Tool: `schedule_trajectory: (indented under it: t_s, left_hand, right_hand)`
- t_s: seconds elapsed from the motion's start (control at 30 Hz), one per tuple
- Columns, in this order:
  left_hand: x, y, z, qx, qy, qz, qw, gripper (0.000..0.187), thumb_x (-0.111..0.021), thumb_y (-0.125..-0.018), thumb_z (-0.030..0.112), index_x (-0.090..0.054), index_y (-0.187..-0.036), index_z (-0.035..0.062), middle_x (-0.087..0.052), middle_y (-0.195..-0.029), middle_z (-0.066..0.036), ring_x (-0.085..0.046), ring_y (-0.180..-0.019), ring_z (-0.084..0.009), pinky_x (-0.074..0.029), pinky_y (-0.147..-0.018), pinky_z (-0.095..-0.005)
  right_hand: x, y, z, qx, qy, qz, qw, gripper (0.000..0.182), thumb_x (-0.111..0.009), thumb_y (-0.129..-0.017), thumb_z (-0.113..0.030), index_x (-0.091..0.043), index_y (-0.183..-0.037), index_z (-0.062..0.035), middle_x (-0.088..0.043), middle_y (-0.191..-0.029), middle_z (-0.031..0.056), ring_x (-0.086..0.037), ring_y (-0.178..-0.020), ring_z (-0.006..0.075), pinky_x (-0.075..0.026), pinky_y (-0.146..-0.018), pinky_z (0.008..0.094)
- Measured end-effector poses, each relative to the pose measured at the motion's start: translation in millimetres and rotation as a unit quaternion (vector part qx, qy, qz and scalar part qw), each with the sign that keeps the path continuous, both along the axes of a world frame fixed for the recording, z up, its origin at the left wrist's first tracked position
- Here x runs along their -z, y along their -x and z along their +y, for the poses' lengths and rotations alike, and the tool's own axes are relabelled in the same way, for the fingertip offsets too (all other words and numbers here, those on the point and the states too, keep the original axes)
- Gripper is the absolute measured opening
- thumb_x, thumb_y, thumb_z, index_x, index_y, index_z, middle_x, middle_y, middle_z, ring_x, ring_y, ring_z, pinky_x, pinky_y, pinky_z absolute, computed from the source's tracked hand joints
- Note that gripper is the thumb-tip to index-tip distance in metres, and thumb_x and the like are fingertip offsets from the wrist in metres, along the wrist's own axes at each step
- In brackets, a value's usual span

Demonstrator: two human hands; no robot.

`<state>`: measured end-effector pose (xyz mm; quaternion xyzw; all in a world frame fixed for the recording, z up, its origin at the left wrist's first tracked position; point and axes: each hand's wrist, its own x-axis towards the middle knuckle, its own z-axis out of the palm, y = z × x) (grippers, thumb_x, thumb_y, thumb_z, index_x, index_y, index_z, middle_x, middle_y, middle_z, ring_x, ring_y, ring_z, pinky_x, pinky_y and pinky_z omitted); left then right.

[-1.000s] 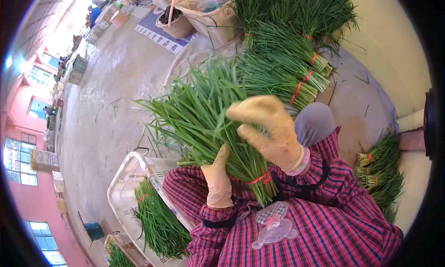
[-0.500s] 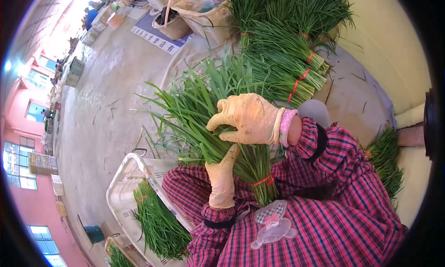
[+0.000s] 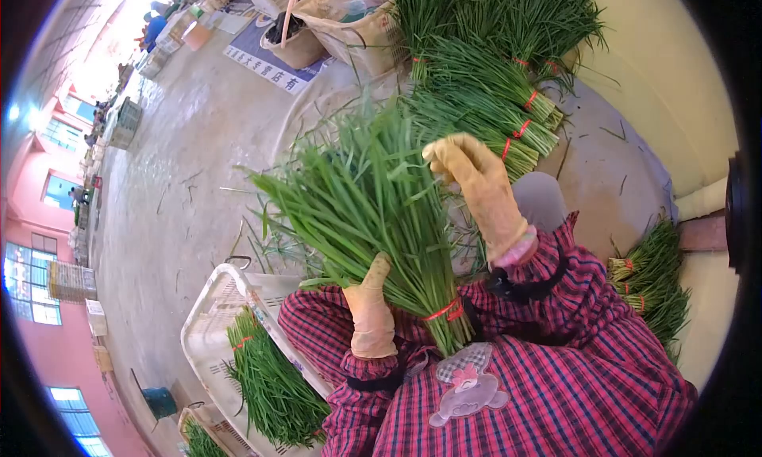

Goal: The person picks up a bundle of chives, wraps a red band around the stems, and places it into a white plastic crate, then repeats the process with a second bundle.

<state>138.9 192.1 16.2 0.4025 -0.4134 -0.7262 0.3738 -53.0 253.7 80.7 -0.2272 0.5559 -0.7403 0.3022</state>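
Note:
A bunch of green chives (image 3: 389,211) stands tilted in front of my lap, bound low with a red band and with its leaves fanning away from me. My left hand (image 3: 371,310), in a pale glove, grips its left side; the thumb lies over the stems and the other fingers are hidden behind them. Just right of the leaves is my right hand (image 3: 476,187), gloved too, raised with its fingers curled together. The fingertips are right at the leaf edges, and I cannot tell what they pinch.
Several banded chive bunches (image 3: 492,100) lie on a sheet at the upper right, with others (image 3: 651,286) at the far right. A white crate (image 3: 208,318) at my left contains another bunch. Beyond are a basket (image 3: 361,40) and a bucket (image 3: 298,51). Loose leaves litter the floor.
My right hand has moved off the front of the bunch to its right side, its fingers curling in. The leaves stand more upright and spread; my left hand keeps its hold.

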Motion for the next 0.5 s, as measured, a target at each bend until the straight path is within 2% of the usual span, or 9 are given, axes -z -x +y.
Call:
schedule_trajectory:
  t_s: [0.03, 0.1, 0.13, 0.17, 0.27, 0.33, 0.37, 0.43, 0.5]
  left_hand:
    - [3.8, -3.1, -3.8, 0.006, -0.017, 0.025, 1.000, 0.055, -0.070, -0.083, 0.001, -0.048, -0.133, 0.0015, -0.062, -0.121, -0.008, -0.061, -0.105, -0.0193, -0.049, -0.094, -0.0335]
    - [-1.5, -1.4, -2.3, 0.017, -0.029, 0.027, 0.999, 0.054, -0.070, -0.082, 0.001, -0.049, -0.132, 0.0017, -0.061, -0.121, -0.007, -0.060, -0.106, -0.0196, -0.049, -0.095, -0.0339]
    - [-8.1, 3.8, 2.0, 0.027, 0.007, -0.002, 1.000, 0.055, -0.070, -0.082, 0.002, -0.049, -0.133, 0.0020, -0.061, -0.121, -0.007, -0.060, -0.107, -0.0201, -0.049, -0.095, -0.0345]
    - [-13.8, 7.9, 6.8, 0.037, 0.046, -0.030, 0.998, 0.055, -0.070, -0.082, 0.002, -0.049, -0.133, 0.0023, -0.061, -0.120, -0.008, -0.060, -0.107, -0.0207, -0.049, -0.095, -0.0351]
    - [-23.2, 4.9, 11.8, 0.024, 0.037, -0.002, 0.999, 0.051, -0.073, -0.082, 0.001, -0.053, -0.129, 0.0016, -0.061, -0.121, -0.006, -0.060, -0.106, -0.0164, -0.050, -0.093, -0.0320]
    - [-21.8, -2.8, 6.3, 0.013, -0.001, 0.001, 1.000, 0.048, -0.072, -0.082, -0.001, -0.055, -0.127, 0.0005, -0.063, -0.118, -0.007, -0.061, -0.106, -0.0166, -0.050, -0.094, -0.0317]
    - [-18.9, -5.2, 7.9, 0.013, 0.000, 0.001, 1.000, 0.048, -0.072, -0.082, -0.001, -0.055, -0.127, 0.0005, -0.063, -0.118, -0.007, -0.061, -0.106, -0.0166, -0.050, -0.094, -0.0317]
    - [-17.5, -7.3, 11.1, -0.009, -0.016, 0.039, 0.999, 0.044, -0.071, -0.083, 0.000, -0.056, -0.125, -0.0006, -0.064, -0.116, -0.007, -0.061, -0.106, -0.0173, -0.050, -0.093, -0.0322]
    - [-18.2, -10.6, 7.6, 0.012, -0.044, 0.018, 0.999, 0.043, -0.070, -0.084, 0.002, -0.056, -0.125, -0.0001, -0.063, -0.116, -0.007, -0.061, -0.106, -0.0175, -0.049, -0.094, -0.0320]
  right_hand:
    - [27.5, -0.4, 2.1, -0.013, 0.021, 0.025, 0.999, 0.038, -0.067, -0.093, -0.023, -0.058, -0.118, 0.0041, -0.064, -0.111, 0.0114, -0.058, -0.103, 0.0142, -0.048, -0.092, 0.0297]
    - [62.6, -24.6, 10.4, -0.036, -0.086, 0.146, 0.985, 0.071, -0.073, -0.088, -0.029, -0.040, -0.138, 0.0088, -0.054, -0.132, 0.0205, -0.049, -0.124, 0.0233, -0.038, -0.107, 0.0336]
    - [50.7, -39.3, 9.1, -0.103, -0.037, 0.056, 0.992, 0.091, -0.076, -0.084, -0.033, -0.026, -0.145, 0.0120, -0.041, -0.144, 0.0267, -0.037, -0.137, 0.0287, -0.030, -0.114, 0.0357]
    - [52.4, -50.9, 6.4, -0.088, -0.085, 0.116, 0.986, 0.086, -0.077, -0.082, -0.029, -0.029, -0.144, 0.0095, -0.047, -0.139, 0.0250, -0.045, -0.131, 0.0279, -0.035, -0.110, 0.0348]
    - [47.3, -38.7, 7.5, -0.089, -0.092, 0.078, 0.989, 0.080, -0.076, -0.080, -0.024, -0.034, -0.141, 0.0069, -0.056, -0.130, 0.0220, -0.055, -0.120, 0.0259, -0.042, -0.102, 0.0357]
    - [74.2, -31.4, 5.1, -0.056, -0.120, -0.075, 0.988, 0.073, -0.075, -0.078, -0.021, -0.040, -0.137, 0.0043, -0.063, -0.119, 0.0191, -0.061, -0.108, 0.0245, -0.048, -0.094, 0.0365]
    - [80.6, -29.7, 7.1, -0.056, -0.119, -0.075, 0.988, 0.073, -0.075, -0.078, -0.021, -0.040, -0.137, 0.0043, -0.063, -0.119, 0.0191, -0.061, -0.108, 0.0245, -0.048, -0.094, 0.0365]
    - [87.2, -28.3, 9.3, -0.068, -0.147, -0.061, 0.985, 0.059, -0.074, -0.080, -0.008, -0.046, -0.131, 0.0021, -0.065, -0.111, 0.0131, -0.066, -0.087, 0.0207, -0.055, -0.074, 0.0332]
    - [53.9, -34.2, 15.6, -0.065, -0.171, -0.046, 0.982, 0.058, -0.074, -0.080, -0.011, -0.047, -0.129, 0.0026, -0.065, -0.112, 0.0146, -0.064, -0.094, 0.0208, -0.052, -0.081, 0.0336]
